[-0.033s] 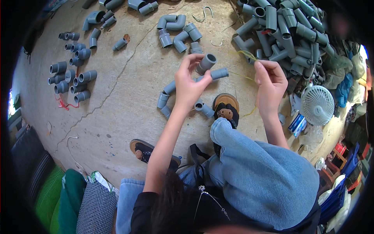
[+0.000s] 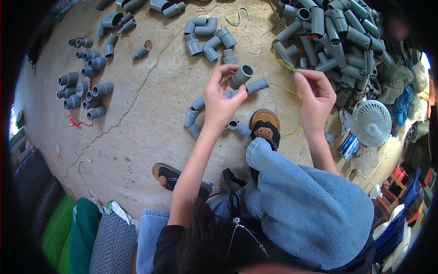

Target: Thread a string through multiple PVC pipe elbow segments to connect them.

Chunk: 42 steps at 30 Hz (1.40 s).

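My left hand (image 2: 222, 98) grips a grey plastic pipe coupling (image 2: 240, 77) between thumb and fingers, its open end tilted upward. To the right, my right hand (image 2: 317, 93) is closed in a pinch on a thin yellow string (image 2: 286, 65), whose loose end loops out past the fingertips. The string also runs from the end of a grey pipe fitting (image 2: 259, 85) just below the held coupling. A curved row of grey fittings (image 2: 191, 118) lies on the floor under my left hand, with another fitting (image 2: 239, 128) beside my sandal.
A large heap of grey pipe fittings (image 2: 337, 41) fills the far right. Grouped couplings (image 2: 68, 78) with red string lie at left, and elbows (image 2: 211, 48) lie ahead. A white fan (image 2: 372, 122) stands at right. My sandal (image 2: 265, 121) rests near the work. Rolled mesh (image 2: 112, 242) is at lower left.
My right hand has shifted slightly left, and the string's loose end has moved with it. The coupling in my left hand has turned very slightly.
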### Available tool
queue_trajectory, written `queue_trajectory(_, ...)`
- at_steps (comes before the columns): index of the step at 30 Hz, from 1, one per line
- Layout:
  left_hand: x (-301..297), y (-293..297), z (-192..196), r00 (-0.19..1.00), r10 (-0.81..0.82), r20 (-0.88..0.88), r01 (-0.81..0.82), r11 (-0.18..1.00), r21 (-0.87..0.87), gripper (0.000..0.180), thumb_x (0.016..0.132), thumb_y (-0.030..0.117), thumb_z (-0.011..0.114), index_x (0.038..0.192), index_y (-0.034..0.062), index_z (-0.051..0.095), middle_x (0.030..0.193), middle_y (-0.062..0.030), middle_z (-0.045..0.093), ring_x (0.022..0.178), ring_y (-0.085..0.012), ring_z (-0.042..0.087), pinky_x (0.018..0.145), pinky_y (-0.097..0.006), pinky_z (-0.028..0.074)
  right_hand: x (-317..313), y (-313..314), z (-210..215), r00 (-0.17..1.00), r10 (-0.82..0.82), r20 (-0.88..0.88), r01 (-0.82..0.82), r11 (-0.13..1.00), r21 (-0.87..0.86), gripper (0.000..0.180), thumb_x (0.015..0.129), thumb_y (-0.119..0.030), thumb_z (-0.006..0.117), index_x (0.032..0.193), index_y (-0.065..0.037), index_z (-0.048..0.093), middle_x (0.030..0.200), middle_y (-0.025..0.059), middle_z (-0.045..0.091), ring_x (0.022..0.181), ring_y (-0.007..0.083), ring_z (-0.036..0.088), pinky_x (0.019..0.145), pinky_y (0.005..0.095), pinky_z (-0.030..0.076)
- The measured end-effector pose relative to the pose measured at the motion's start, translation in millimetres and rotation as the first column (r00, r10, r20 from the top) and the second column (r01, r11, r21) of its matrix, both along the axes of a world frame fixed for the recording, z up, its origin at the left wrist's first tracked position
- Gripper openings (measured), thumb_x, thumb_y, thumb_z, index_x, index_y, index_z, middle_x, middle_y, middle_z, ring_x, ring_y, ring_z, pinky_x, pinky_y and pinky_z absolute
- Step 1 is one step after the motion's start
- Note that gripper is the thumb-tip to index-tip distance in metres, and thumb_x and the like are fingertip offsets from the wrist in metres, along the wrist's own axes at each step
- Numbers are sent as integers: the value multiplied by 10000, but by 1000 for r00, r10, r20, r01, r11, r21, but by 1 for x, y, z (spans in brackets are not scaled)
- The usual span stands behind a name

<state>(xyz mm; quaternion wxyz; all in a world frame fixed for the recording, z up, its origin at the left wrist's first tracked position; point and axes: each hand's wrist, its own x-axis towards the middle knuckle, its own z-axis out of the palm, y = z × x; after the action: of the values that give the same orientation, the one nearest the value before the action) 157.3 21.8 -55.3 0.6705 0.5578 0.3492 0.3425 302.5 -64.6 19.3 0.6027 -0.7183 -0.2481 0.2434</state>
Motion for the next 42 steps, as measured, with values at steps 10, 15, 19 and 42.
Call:
queue_trajectory(10,-12,-3,31,1000,9,27,-12,993,113,442,682,-66,593,1097,3,455,1051,-134,562,992,-200,567,823,-306,481,-21,10,-4,804,426,416,-383,905,-187,138,722,21,605,847,-17,646,682,43,572,527,62,497,456,204,374)
queue_trajectory(15,-19,-3,33,1000,-12,26,10,997,83,483,692,-63,601,1132,11,417,1121,-170,548,1054,-241,551,853,-317,472,-18,6,-11,774,599,208,-555,798,-235,170,729,-34,607,895,1,622,693,46,574,544,67,507,473,224,397)
queue_trajectory(19,-17,-4,33,996,-58,62,52,995,90,520,716,-125,575,1169,-7,348,1163,-170,470,1127,-273,479,909,-337,443,-23,0,-20,751,624,-217,-658,733,-169,284,735,-90,631,995,13,580,762,34,599,651,52,538,549,208,427)
queue_trajectory(42,-38,20,40,960,-279,30,275,914,-299,158,779,-24,601,928,-76,604,910,-92,594,800,-133,580,702,-240,480,-26,-4,-18,707,650,-279,-704,686,-187,354,683,-199,667,1003,-63,607,823,14,579,639,92,470,531,237,367)
